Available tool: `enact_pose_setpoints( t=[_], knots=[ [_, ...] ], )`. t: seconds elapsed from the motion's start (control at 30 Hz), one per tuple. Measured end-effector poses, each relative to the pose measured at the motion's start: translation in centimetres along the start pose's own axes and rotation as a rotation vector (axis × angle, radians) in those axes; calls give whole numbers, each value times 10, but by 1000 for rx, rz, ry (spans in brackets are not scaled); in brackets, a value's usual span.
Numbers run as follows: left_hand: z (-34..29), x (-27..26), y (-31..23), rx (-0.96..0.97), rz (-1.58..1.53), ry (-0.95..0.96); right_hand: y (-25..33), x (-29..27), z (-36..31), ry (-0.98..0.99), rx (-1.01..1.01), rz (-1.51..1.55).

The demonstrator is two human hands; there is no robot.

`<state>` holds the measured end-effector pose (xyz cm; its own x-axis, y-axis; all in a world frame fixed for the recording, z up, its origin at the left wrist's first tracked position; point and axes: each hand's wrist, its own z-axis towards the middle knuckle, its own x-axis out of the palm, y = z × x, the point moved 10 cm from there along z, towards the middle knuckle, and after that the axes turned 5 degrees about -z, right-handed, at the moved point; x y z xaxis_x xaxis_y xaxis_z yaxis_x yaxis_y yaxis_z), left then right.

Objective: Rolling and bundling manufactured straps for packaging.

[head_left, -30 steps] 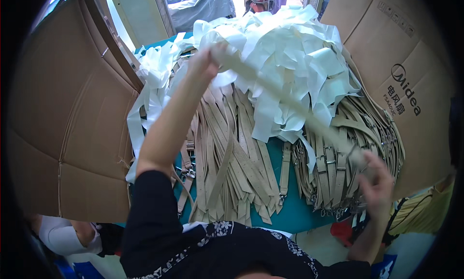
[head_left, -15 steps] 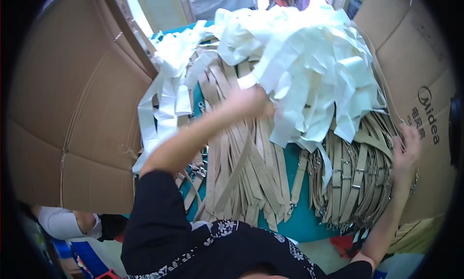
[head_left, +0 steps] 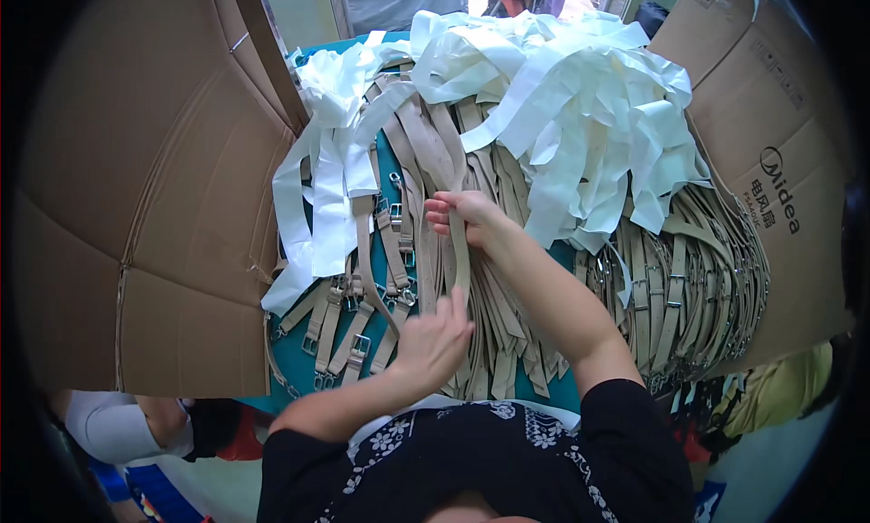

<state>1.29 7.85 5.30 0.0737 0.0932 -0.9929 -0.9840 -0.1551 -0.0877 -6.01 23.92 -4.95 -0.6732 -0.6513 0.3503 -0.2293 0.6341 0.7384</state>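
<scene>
Strap [head_left: 460, 251] ran taut between my hands, a beige one lifted from the heap of buckled beige straps [head_left: 381, 287] on the teal table [head_left: 299, 378]. My left hand [head_left: 433, 342], nearest me, pinched its lower end; my right hand [head_left: 464, 217], slightly farther, gripped it higher up. Farther off lay white strips [head_left: 580, 97]. Cardboard sheets [head_left: 136, 188] stood left and right.
</scene>
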Motion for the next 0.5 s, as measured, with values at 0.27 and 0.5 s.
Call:
enact_pose_setpoints(
  t=[0.27, 0.5],
  knots=[
    [-80, 1, 25, -138, -1118, 267, -18, -1, -2, -5, 86, 167],
    [-75, 28, 39, -268, -1172, 185, 7, -22, 10, -157, 63, 21]
  ],
)
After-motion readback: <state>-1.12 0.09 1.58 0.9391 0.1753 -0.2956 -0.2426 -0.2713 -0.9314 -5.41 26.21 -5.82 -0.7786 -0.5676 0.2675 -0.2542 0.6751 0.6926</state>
